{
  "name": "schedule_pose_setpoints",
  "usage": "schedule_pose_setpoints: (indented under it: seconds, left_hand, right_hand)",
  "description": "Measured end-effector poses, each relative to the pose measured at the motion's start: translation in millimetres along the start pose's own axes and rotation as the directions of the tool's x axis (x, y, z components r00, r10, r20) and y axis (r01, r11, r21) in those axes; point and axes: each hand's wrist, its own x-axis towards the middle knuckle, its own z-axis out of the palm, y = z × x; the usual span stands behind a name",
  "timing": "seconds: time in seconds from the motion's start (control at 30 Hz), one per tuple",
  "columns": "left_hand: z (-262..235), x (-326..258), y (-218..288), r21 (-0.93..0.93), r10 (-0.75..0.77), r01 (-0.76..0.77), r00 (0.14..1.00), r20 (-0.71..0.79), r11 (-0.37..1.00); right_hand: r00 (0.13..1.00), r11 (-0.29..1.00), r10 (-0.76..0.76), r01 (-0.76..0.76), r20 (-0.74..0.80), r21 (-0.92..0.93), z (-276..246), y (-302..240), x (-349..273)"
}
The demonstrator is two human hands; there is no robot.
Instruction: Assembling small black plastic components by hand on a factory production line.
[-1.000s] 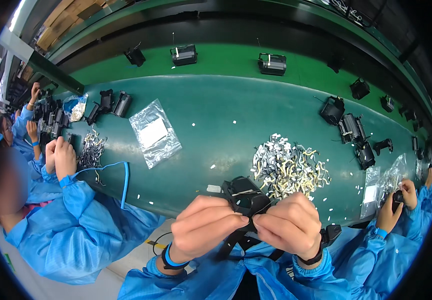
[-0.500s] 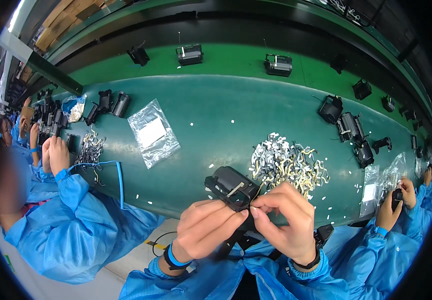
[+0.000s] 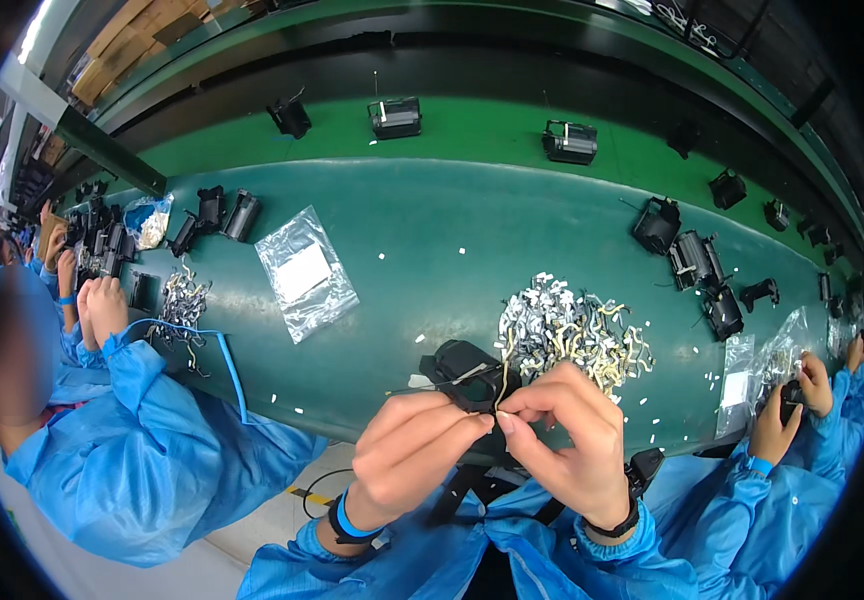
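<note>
In front of me, just above the table's near edge, is a black plastic housing [image 3: 464, 358] with a pale strip across it. The fingers of my left hand [image 3: 414, 445] are closed on its lower edge. A thin yellowish wire [image 3: 504, 382] runs down the housing's right side to my fingertips. My right hand [image 3: 574, 432] pinches at the lower end of that wire, its thumb and forefinger nearly touching my left fingertips. What lies exactly between the fingertips is too small to make out. Just beyond my right hand lies a pile of short wires with white connectors [image 3: 567, 325].
A clear plastic bag with a white label [image 3: 309, 272] lies to the left on the green table [image 3: 402, 210]. More black housings [image 3: 694, 258] stand at the right, others on the green strip behind. Co-workers in blue sit on both sides; a blue cord [image 3: 234, 375] hangs at the left.
The housing has tilted and sunk a little between my hands, and the yellowish wire now shows upright along its right side. My hands have stayed nearly in place.
</note>
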Motion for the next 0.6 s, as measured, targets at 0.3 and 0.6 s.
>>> schedule_pose_setpoints:
  seconds: [0.3,0.6]
  left_hand:
    - [1.0,2.2,-5.1,-0.041,0.028,-0.027,1.000,0.003,0.999]
    - [6.0,2.6,-4.8,-0.171,-0.039,0.032,0.998,-0.041,0.985]
  right_hand:
    - [1.000,1.000,-0.014,0.014,0.011,-0.006,0.0,6.2,1.1]
    - [0.998,0.997,0.063,-0.064,0.028,0.039,-6.1,9.4,-1.4]
